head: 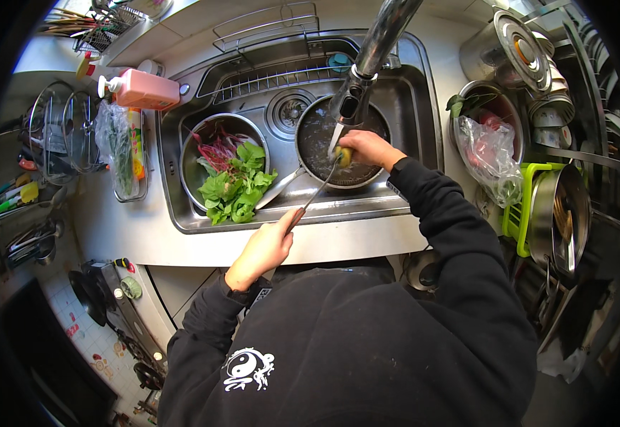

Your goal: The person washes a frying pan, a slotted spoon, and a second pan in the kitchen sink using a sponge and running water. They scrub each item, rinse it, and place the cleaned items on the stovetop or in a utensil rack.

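Observation:
My left hand point(266, 246) grips the dark handle of a long thin metal utensil point(320, 193), whose far end reaches over a pan. My right hand point(369, 149) presses a yellow-green sponge point(344, 156) against that end; the end itself is hidden. Below them the metal pan point(299, 140) holds water and stands in the sink, its handle point(282, 188) pointing to the lower left. A stream runs from the faucet point(350, 101) beside the sponge. Left of the pan, a steel bowl point(186, 176) holds leafy greens point(237, 184) with reddish stems or roots point(219, 149).
A wire rack point(283, 79) spans the back of the stainless sink point(431, 117). At left stand a pink pump bottle point(147, 89) and a tray with bagged greens point(120, 155). A lidded pot point(481, 58), a bowl with a plastic bag point(489, 155) and a green rack point(526, 213) are at right.

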{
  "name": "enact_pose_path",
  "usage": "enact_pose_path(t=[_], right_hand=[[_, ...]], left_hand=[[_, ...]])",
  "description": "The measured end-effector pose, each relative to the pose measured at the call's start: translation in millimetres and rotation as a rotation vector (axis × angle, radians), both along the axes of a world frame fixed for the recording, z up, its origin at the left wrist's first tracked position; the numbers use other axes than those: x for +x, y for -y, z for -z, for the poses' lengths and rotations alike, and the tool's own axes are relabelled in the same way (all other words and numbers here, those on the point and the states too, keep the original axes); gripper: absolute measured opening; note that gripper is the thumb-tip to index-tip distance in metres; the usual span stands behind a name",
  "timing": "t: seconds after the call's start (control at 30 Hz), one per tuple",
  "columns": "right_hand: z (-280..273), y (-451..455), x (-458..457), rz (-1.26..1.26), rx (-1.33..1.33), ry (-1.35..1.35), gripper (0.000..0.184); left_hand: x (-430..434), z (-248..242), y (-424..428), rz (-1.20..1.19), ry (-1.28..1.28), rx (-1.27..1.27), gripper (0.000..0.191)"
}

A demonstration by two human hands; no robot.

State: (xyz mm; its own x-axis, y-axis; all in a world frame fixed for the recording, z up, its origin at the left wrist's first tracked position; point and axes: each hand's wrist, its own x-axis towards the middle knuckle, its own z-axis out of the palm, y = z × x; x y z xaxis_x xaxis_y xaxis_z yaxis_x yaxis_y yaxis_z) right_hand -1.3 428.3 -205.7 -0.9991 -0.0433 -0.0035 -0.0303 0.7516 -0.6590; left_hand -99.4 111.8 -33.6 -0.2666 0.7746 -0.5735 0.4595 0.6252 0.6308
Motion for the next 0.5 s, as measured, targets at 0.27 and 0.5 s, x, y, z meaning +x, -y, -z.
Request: enact_pose_path(t=[0.27, 0.5], right_hand=[[2, 20, 5, -0.131, -0.019, -0.175, 0.012], [15, -5, 26, 0.220, -0.096, -0.075, 0.018]], left_hand=[[12, 7, 4, -0.007, 0.002, -0.011, 0.054], [23, 17, 15, 0.150, -0.415, 0.036, 0.058]])
